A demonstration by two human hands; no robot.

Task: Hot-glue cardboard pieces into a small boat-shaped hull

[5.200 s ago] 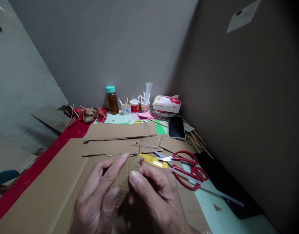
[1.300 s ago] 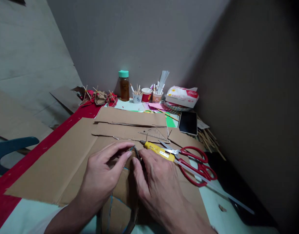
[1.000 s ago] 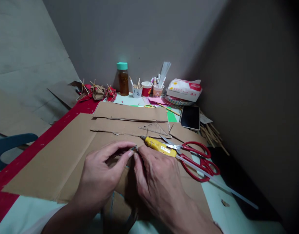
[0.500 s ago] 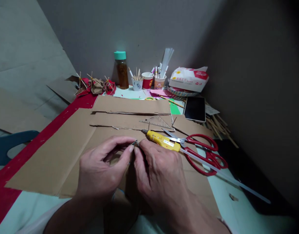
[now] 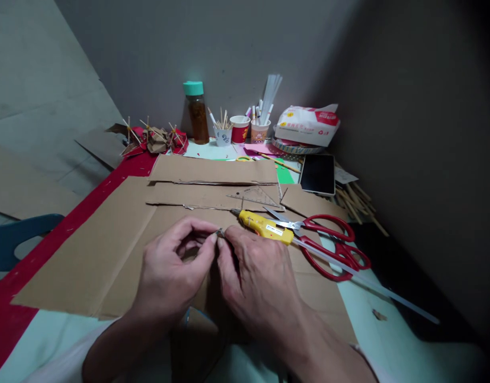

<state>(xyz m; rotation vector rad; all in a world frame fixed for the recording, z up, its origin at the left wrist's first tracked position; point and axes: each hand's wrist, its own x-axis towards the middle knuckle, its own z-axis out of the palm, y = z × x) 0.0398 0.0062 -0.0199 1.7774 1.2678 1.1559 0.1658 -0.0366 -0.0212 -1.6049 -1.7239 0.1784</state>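
Note:
Both hands meet over the brown cardboard sheet [image 5: 121, 239], fingertips nearly touching. Between thumb and index finger, my left hand [image 5: 171, 271] pinches a small, thin, greyish piece [image 5: 219, 232]. From the other side, my right hand [image 5: 263, 274] is closed at the same piece, thumb and index finger pressed on it. Fingers hide most of the piece, so its kind cannot be made out. Beneath the hands, close to my body, is a brown cardboard piece [image 5: 199, 335] with a blue line on its edge. A yellow glue gun [image 5: 264, 226] lies just beyond my right hand.
Red-handled scissors [image 5: 350, 234] rest against the glue gun, whose long glue stick [image 5: 388, 292] points right. A clear set square [image 5: 255, 196] lies on cardboard strips. Behind stand a bottle [image 5: 197, 119], paper cups [image 5: 240, 129] and a tissue pack [image 5: 306, 125]. A phone [image 5: 317, 174] lies right.
My left hand has shifted slightly right and its wrist has turned a little. Both hands still pinch the small piece. The whole view has moved slightly.

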